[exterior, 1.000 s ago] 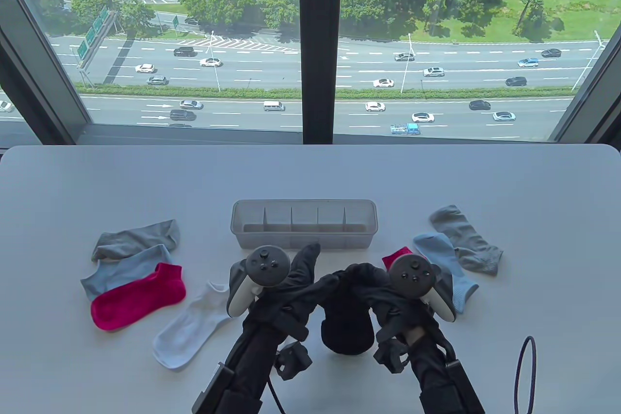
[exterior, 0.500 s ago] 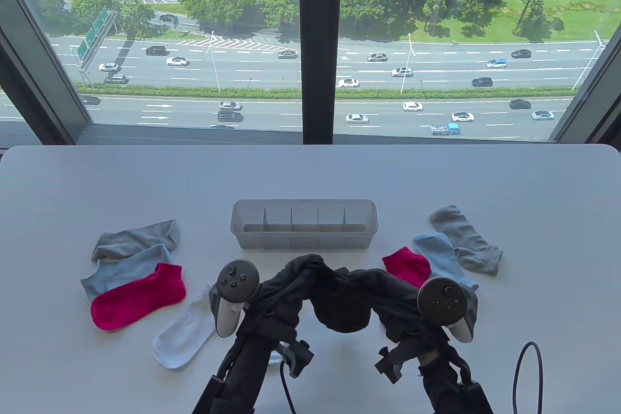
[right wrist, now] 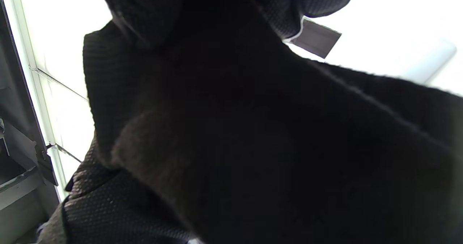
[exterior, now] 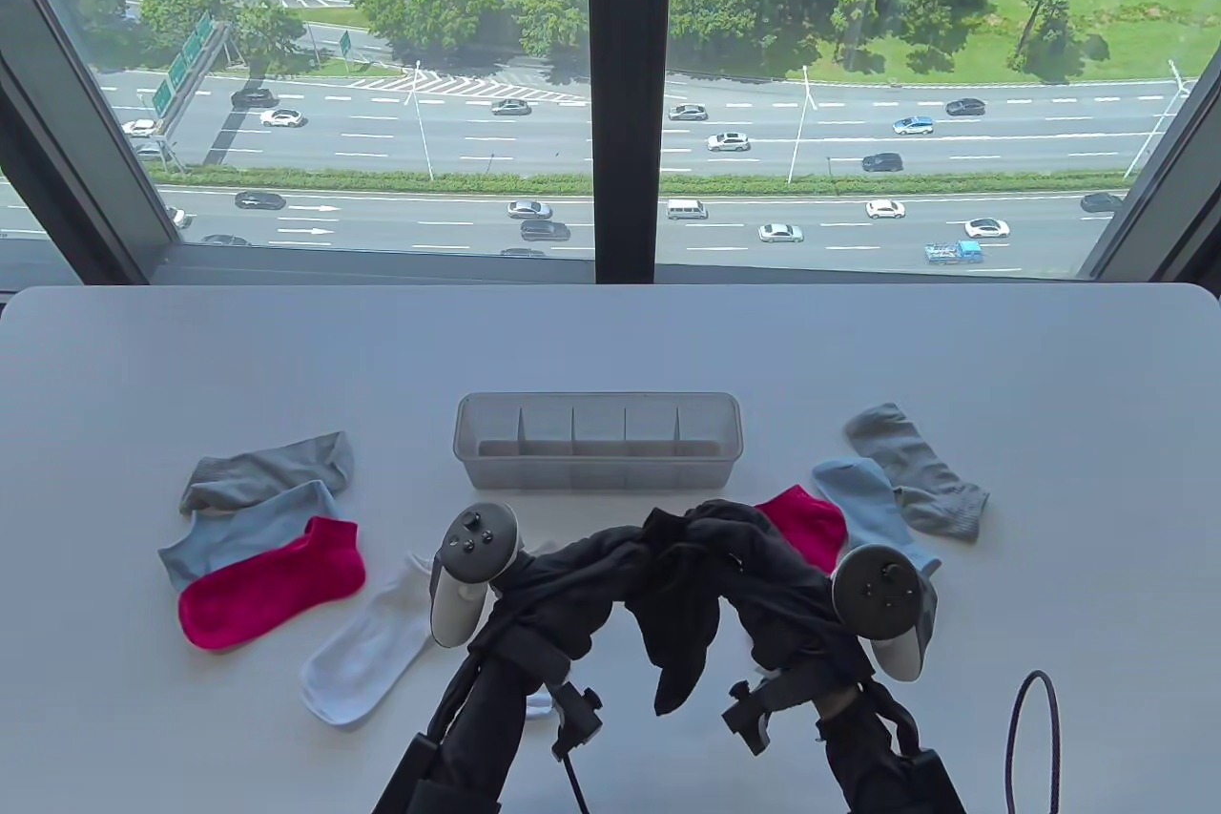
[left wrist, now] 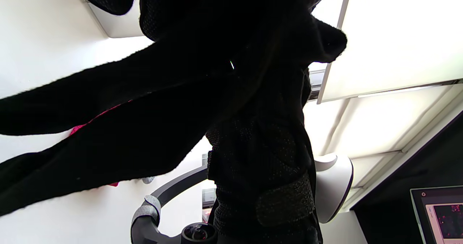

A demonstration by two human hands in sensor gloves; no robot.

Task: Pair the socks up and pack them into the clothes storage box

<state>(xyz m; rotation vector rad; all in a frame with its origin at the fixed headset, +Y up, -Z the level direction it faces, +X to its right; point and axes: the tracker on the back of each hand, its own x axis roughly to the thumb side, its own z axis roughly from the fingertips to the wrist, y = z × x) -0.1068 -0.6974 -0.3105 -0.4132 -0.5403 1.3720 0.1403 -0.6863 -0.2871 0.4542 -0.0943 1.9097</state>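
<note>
Item: black knitted socks point(exterior: 679, 609), bunched. You hold them raised over the near middle of the white table point(exterior: 610, 346), just in front of the clear plastic storage box point(exterior: 599, 451); one limp end hangs down between your wrists. How many socks make up the bundle cannot be told.

Left hand point(exterior: 563, 571): gloved in black, fingers curled round the bundle's left part. The grey-and-white tracker point(exterior: 469, 571) sits on its back. In the left wrist view the hand point(left wrist: 260, 92) is a dark shape with sock fabric point(left wrist: 108, 128) stretching away to the left.

Right hand point(exterior: 763, 571): gloved in black, fingers curled round the bundle's right part, its own tracker point(exterior: 882, 599) on the back. The right wrist view is filled with dark fabric point(right wrist: 253, 146); finger positions there cannot be told.

Storage box: long, shallow, split by dividers into a row of compartments.

Left group: grey sock point(exterior: 267, 470), pale blue sock point(exterior: 243, 532) and bright pink ankle sock point(exterior: 272, 580), overlapping; a white sock point(exterior: 367, 652) just beside them, its cuff end under your left tracker.

Right group: second pink sock point(exterior: 806, 523), partly hidden by your right hand, second pale blue sock point(exterior: 873, 509) and second grey sock point(exterior: 916, 470), overlapping.

Near right edge: a loop of dark cable point(exterior: 1014, 738).
</note>
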